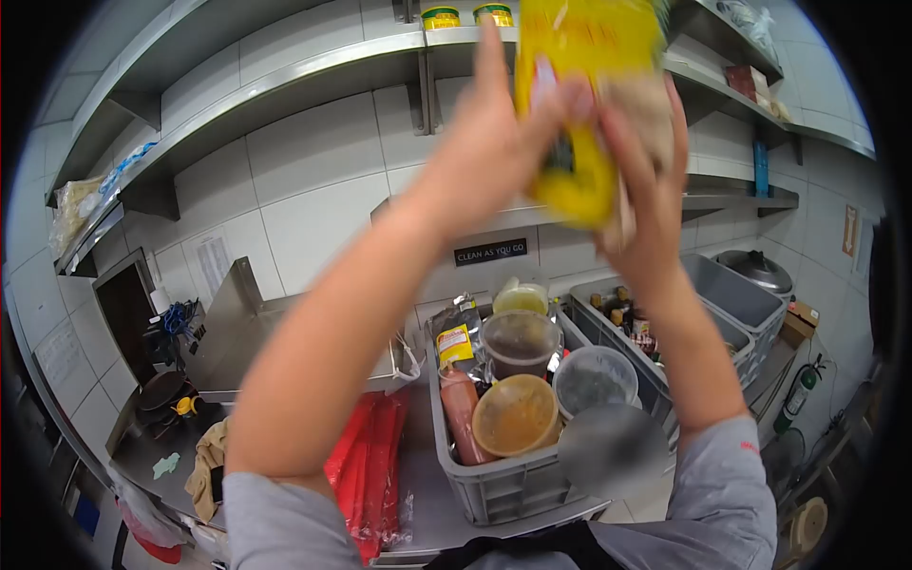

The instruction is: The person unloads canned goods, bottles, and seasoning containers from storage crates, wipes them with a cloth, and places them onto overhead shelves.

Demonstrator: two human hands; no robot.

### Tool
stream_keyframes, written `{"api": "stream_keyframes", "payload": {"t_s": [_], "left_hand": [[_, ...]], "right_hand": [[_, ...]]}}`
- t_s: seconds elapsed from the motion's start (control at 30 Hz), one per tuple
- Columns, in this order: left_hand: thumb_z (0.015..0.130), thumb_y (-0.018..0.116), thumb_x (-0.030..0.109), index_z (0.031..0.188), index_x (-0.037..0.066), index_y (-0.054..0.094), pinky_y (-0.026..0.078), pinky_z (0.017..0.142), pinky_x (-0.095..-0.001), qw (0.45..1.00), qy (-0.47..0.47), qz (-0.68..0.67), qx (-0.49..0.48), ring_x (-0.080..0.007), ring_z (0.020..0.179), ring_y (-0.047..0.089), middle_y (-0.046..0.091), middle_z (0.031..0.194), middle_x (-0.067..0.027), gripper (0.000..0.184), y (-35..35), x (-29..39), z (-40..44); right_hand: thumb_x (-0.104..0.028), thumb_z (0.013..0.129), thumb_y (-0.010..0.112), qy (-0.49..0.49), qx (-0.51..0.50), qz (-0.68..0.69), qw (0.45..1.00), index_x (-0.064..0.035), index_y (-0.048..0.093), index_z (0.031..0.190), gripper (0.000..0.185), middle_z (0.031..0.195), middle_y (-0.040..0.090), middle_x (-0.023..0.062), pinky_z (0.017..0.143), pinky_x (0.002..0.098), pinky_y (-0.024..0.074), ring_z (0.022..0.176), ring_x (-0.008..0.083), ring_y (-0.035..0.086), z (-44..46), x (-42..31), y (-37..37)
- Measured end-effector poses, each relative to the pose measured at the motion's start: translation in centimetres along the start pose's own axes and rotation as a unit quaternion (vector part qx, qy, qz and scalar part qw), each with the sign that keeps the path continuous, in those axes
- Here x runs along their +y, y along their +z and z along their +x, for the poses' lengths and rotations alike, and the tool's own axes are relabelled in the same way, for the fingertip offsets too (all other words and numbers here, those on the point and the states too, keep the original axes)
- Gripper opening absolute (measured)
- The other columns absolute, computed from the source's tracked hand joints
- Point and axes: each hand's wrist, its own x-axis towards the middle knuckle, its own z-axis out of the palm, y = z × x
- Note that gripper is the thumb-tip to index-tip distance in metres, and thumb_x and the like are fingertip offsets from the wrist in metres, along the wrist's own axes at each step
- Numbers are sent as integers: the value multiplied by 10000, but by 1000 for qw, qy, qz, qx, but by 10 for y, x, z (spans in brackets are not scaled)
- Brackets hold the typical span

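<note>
Both my arms are raised, and a yellow printed package (594, 43) is between my hands in front of the upper shelf. My left hand (499, 138) presses its thumb against the package's face, with the index finger pointing up along the left side. From the right, my right hand (651, 185) closes around the package's lower part and side. Motion blurs the package and both hands, so the print cannot be read. Below them stands a grey crate (508, 484) holding round plastic tubs (518, 418), a bottle of reddish sauce (460, 404) and a silver pouch (456, 342).
Two yellow-green tins (441, 17) stand on the metal shelf (332, 68). Red plastic packets (366, 475) lie left of the crate. A blurred grey disc (615, 451) overlaps its front right corner. Another crate (594, 318) holds bottles; a lidded pot (755, 273) sits behind.
</note>
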Motion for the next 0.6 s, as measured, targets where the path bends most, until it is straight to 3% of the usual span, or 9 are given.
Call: {"api": "stream_keyframes", "payload": {"t_s": [0.07,0.1,0.17,0.2,0.23,0.3,0.47,0.57,0.6], "left_hand": [[888,653,436,1531,25,133,339,1074,-451,958,111,248,94,-394,1308,422,389,1443,-272,923,-29,-2,21],[920,593,515,1523,-28,114,291,1123,-460,883,171,402,172,-468,1350,361,358,1444,-349,942,-42,-5,22],[882,644,476,1513,-9,186,276,1128,-477,818,225,494,189,-447,1363,346,344,1467,-303,918,-63,-2,-7],[846,696,356,1510,41,234,327,1092,-446,775,221,571,159,-392,1342,397,372,1472,-237,868,-71,-4,-28],[809,747,237,1507,91,283,378,1056,-415,725,213,643,128,-338,1321,449,401,1478,-172,851,-77,-7,-52],[760,755,184,1453,98,399,403,1027,-422,711,138,680,115,-372,1273,480,390,1479,-190,783,-85,-16,-100],[725,761,98,1448,85,398,430,1009,-439,673,-82,726,118,-374,1264,487,376,1479,-188,809,-90,-8,-211],[746,716,37,1457,73,374,433,1036,-420,637,-131,744,155,-369,1282,462,330,1503,-193,790,-89,7,-247],[746,716,37,1457,73,374,433,1036,-420,638,-132,743,152,-369,1282,462,330,1503,-193,790,-88,12,-255]], "right_hand": [[-170,818,686,-23,59,-41,997,-186,568,1308,505,1458,409,195,1025,460,428,1282,341,485,33,51,48],[-320,865,660,-24,59,-43,997,-215,480,1426,598,1474,407,164,1091,520,343,1361,365,394,48,79,72],[-12,780,652,-34,131,-26,990,-143,630,1259,497,1403,441,248,1010,430,466,1229,427,516,89,117,113],[9,784,614,-13,98,-6,995,-206,619,1282,542,1455,365,236,1034,424,449,1278,424,467,101,143,135],[29,787,577,6,63,17,998,-268,609,1305,598,1506,289,224,1057,418,431,1328,422,417,109,171,153],[30,795,570,0,45,6,999,-268,609,1305,592,1499,306,224,1059,418,429,1323,425,423,118,216,193],[6,808,589,84,-20,-31,996,-264,615,1292,555,1494,331,203,1063,422,426,1322,400,439,98,261,262],[-69,863,579,66,-77,-7,995,-223,631,1269,438,1512,352,169,1012,386,455,1283,326,497,92,281,287],[-99,897,551,171,-49,244,953,-185,645,1238,364,1512,370,154,976,365,464,1239,288,523,100,288,303]]}}
